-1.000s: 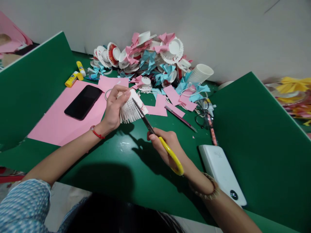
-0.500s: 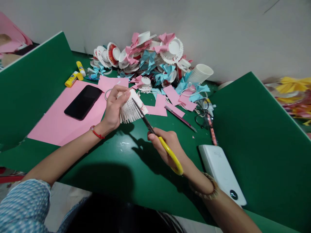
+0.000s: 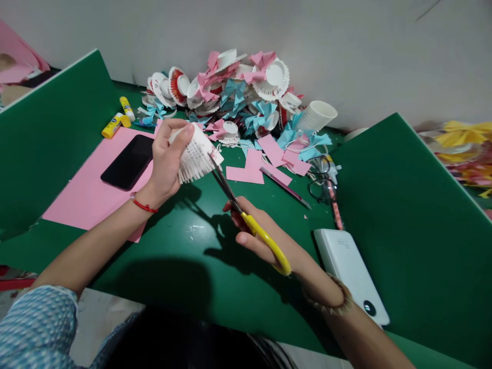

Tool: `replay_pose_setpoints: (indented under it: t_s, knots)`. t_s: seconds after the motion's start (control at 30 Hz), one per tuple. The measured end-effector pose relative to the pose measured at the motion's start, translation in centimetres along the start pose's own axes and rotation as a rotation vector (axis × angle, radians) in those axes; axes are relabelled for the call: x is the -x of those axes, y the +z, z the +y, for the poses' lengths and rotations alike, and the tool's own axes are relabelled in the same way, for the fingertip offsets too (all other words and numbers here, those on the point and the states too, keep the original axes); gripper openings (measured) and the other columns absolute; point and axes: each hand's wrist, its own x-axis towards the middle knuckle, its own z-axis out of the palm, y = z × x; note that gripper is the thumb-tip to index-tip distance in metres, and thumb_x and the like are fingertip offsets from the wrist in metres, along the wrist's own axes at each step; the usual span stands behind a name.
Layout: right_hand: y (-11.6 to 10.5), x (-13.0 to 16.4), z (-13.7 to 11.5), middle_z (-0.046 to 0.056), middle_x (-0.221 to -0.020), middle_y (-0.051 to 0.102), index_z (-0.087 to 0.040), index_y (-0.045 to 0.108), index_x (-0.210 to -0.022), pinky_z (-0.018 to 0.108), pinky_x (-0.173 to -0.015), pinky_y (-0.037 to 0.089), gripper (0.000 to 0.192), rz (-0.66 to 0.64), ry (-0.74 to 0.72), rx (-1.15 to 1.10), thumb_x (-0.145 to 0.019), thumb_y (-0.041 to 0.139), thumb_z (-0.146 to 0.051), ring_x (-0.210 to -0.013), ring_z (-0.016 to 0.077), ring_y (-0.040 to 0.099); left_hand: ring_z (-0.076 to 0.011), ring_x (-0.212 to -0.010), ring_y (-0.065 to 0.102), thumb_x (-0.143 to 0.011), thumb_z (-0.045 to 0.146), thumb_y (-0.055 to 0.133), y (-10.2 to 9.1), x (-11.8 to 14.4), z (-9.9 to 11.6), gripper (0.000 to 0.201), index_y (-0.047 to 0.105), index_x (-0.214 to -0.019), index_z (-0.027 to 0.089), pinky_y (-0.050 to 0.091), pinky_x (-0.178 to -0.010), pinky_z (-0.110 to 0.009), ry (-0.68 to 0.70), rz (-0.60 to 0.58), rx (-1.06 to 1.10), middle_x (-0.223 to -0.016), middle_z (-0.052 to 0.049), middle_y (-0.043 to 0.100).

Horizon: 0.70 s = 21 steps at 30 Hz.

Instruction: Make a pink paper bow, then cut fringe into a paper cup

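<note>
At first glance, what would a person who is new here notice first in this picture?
In the middle, the left hand holds a white paper cup with its wall cut into a fringe, and the right hand works yellow-handled scissors at it. Behind them, against the wall, lies a heap of pink, blue and white paper decorations. A black phone rests on a pink sheet to the left.

- Yellow-handled scissors (image 3: 246, 218) cutting a white fringed paper cup (image 3: 196, 154).
- Black phone (image 3: 128, 161) lying on pink paper (image 3: 88, 197), left of centre.
- Green table (image 3: 184, 246) showing beneath.

A plain grey wall (image 3: 346, 46) backs a green table (image 3: 184, 256) flanked by upright green dividers (image 3: 415, 205).
</note>
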Motion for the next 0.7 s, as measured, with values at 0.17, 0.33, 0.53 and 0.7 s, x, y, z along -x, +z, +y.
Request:
replay_pose_setpoints:
  t_s: [0.17, 0.33, 0.53, 0.7]
  knots:
    - [0.0, 0.0, 0.0, -0.002, -0.064, 0.045, -0.017, 0.044, -0.101, 0.027, -0.052, 0.033, 0.068, 0.01, -0.001, -0.003, -0.081, 0.031, -0.08, -0.056, 0.0143, 0.04, -0.0274, -0.104, 0.062, -0.072, 0.047, 0.072, 0.4, 0.2, 0.3, 0.034, 0.053, -0.083, 0.022, 0.052, -0.083, -0.041, 0.003, -0.028, -0.023, -0.077, -0.002, 0.056]
    - [0.0, -0.1, -0.1, -0.003, -0.063, 0.043, -0.017, 0.044, -0.1, 0.027, -0.051, 0.032, 0.067, 0.037, -0.01, -0.001, -0.08, 0.031, -0.081, -0.054, 0.0135, 0.038, -0.0212, -0.088, 0.065, -0.07, 0.042, 0.075, 0.8, 0.7, 0.1, 0.032, 0.054, -0.082, 0.021, 0.052, -0.078, -0.038, -0.034, -0.036, 0.03, -0.075, 0.001, 0.054]
    - [0.0, -0.1, -0.1, -0.004, -0.062, 0.043, -0.016, 0.045, -0.099, 0.027, -0.051, 0.031, 0.068, 0.045, -0.008, -0.001, -0.081, 0.03, -0.08, -0.054, 0.0135, 0.038, -0.016, -0.078, 0.064, -0.069, 0.041, 0.076, 1.2, 1.1, 0.0, 0.031, 0.056, -0.08, 0.021, 0.052, -0.075, -0.032, -0.064, -0.032, 0.053, -0.075, 0.002, 0.055]
    - [0.1, -0.1, 0.1, -0.004, -0.062, 0.043, -0.018, 0.044, -0.098, 0.026, -0.051, 0.031, 0.067, 0.046, -0.008, -0.008, -0.081, 0.03, -0.081, -0.053, 0.013, 0.038, -0.0141, -0.074, 0.063, -0.066, 0.041, 0.079, 1.3, 1.2, -0.1, 0.032, 0.057, -0.079, 0.021, 0.052, -0.072, -0.03, -0.087, -0.019, 0.06, -0.073, 0.003, 0.056]
